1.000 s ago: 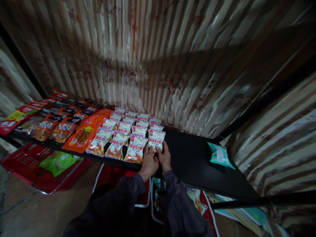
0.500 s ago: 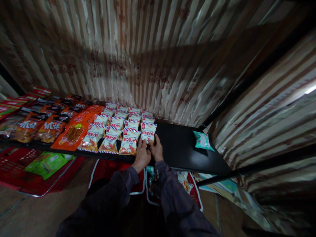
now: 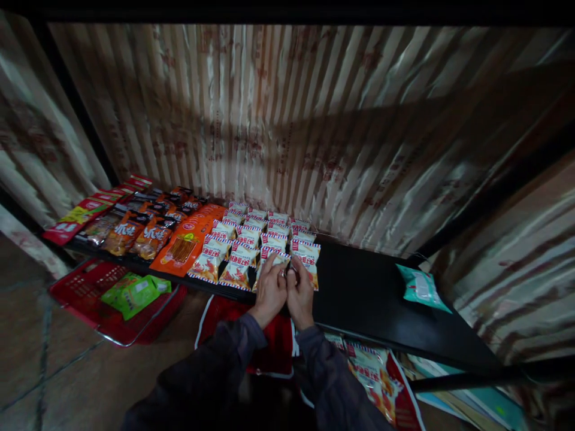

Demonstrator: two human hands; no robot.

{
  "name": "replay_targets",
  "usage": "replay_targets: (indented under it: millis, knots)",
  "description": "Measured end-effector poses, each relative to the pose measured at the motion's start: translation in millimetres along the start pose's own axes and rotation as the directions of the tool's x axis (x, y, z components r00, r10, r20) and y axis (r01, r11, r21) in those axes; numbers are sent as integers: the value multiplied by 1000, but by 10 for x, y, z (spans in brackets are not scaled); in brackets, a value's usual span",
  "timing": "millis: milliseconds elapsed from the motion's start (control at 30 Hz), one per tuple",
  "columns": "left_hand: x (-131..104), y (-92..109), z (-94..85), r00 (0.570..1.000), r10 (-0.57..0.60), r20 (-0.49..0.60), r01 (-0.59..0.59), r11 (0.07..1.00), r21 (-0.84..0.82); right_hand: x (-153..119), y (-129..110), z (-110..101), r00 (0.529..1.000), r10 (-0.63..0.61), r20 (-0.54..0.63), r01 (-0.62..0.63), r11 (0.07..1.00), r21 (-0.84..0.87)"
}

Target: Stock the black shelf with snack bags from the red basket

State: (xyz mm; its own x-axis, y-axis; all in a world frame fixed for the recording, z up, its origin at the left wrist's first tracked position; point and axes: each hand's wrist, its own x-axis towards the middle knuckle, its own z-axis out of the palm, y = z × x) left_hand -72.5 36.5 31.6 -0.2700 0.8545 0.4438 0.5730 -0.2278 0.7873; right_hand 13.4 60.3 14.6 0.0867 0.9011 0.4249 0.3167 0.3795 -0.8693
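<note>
Small white snack bags with striped edges and red lettering stand in short columns on the black shelf (image 3: 359, 293). My left hand (image 3: 271, 294) is closed over the front snack bag (image 3: 264, 263) of the third column, covering much of it. Right beside it, my right hand (image 3: 300, 293) has its fingers curled at the left edge of the front snack bag (image 3: 311, 257) in the rightmost column. The thumbs almost meet between these two bags. Some fingertips are hidden behind the hands.
Left of the white bags lie orange packets (image 3: 182, 245), black-and-orange packets (image 3: 155, 236) and red packets (image 3: 81, 212). A teal bag (image 3: 422, 287) lies at the shelf's right end. Below are red baskets (image 3: 76, 293), one with green bags (image 3: 135, 293). Striped sheeting (image 3: 269, 120) hangs behind.
My view has swung left and tilted up, so the shelf sits further right. My hands have gone from the lower part of the rightmost front bag to between it and its left neighbour.
</note>
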Motion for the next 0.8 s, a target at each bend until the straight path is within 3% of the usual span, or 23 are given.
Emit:
replay_targets:
  millis: [233,433,567,800]
  knots:
    - [373,-643,-617,992,19,-125,14,966,260,-92,-359,904,986,56,154,-80,985,151]
    - [682,-1173,-1049,983,-110,-145,164,883,439,-9,-532,1609,959,92,268,-124,987,105]
    - [806,-1386,-1152,989,-124,-78,147,847,511,122,-570,1854,939,137,316,-172,981,86]
    - [795,-1628,-1089,996,-87,12,65,825,562,173,-472,2113,942,123,313,-152,986,70]
